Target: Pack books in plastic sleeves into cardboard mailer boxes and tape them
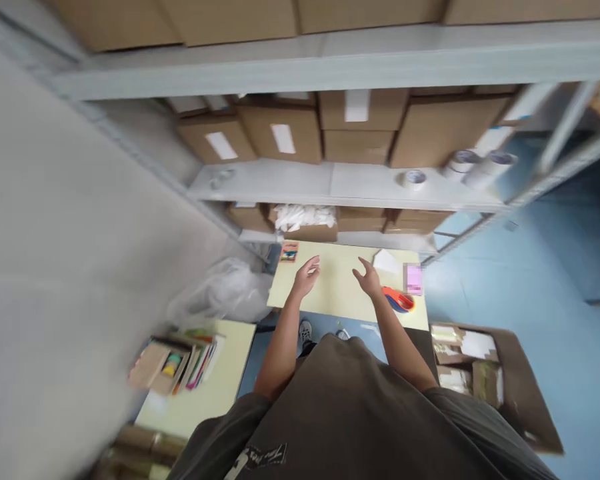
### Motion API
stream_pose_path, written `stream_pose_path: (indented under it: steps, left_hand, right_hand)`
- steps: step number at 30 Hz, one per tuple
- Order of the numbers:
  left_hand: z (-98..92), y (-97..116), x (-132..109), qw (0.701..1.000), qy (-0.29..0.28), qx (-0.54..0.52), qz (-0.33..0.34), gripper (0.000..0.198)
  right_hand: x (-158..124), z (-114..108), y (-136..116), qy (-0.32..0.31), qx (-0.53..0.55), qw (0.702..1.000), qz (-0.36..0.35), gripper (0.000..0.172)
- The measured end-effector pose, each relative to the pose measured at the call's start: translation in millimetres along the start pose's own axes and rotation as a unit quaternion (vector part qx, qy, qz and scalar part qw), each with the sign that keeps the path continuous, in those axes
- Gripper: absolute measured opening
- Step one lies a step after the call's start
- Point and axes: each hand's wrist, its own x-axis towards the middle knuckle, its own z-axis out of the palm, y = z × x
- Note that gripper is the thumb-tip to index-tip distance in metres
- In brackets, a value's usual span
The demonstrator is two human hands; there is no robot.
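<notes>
Above the pale yellow table [337, 293], my left hand [307, 277] is held out with its fingers apart and slightly curled, nothing in it. My right hand [367, 278] faces it across a gap, thumb and fingers spread, also holding nothing. Just right of my right wrist lies a curved orange and blue object [399, 300] whose kind I cannot make out. Beyond it are a pink rectangular item [413, 279], partly blurred, and a white piece of paper [387, 261]. Near my left hand, a small orange printed packet or card [289, 252] lies at the table's far left corner.
A metal shelf [280, 180] behind the table carries cardboard boxes [360, 143] and tape rolls [414, 179]. A clear plastic bag [225, 290] sits at left, above a side table [225, 380] with books and notebooks [200, 363]. An open carton [520, 387] with packages stands at right.
</notes>
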Motion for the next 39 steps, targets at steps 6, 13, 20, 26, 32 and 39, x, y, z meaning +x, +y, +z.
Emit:
stream_pose_path:
  steps: [6, 13, 20, 26, 32, 39]
  left_hand:
    - [-93.9, -32, -81, 0.980, 0.189, -0.008, -0.062, 0.054]
    - [-179.6, -72, -187, 0.933, 0.339, -0.012, -0.117, 0.054]
    - [-234.7, -127, -220, 0.905, 0.391, -0.048, -0.161, 0.052]
    - [-290.4, -185, -199, 0.895, 0.400, -0.084, -0.177, 0.061]
    - [-341.7, -238, -158, 0.881, 0.421, -0.117, -0.184, 0.059]
    - [-362.4, -296, -126, 0.886, 0.425, -0.079, -0.170, 0.040]
  right_hand:
    - [21, 91, -71, -0.163, 0.063, 0.981, -0.084, 0.058]
    - [-22, 204, -172, -0.317, 0.078, 0.922, -0.210, 0.054]
    - [-48, 283, -222, -0.363, 0.038, 0.900, -0.240, 0.054]
    - [-48, 357, -234, -0.368, -0.014, 0.899, -0.236, 0.054]
    - [-33, 451, -249, -0.382, -0.055, 0.893, -0.230, 0.053]
    - [-21, 588, -219, -0.418, -0.108, 0.882, -0.189, 0.053]
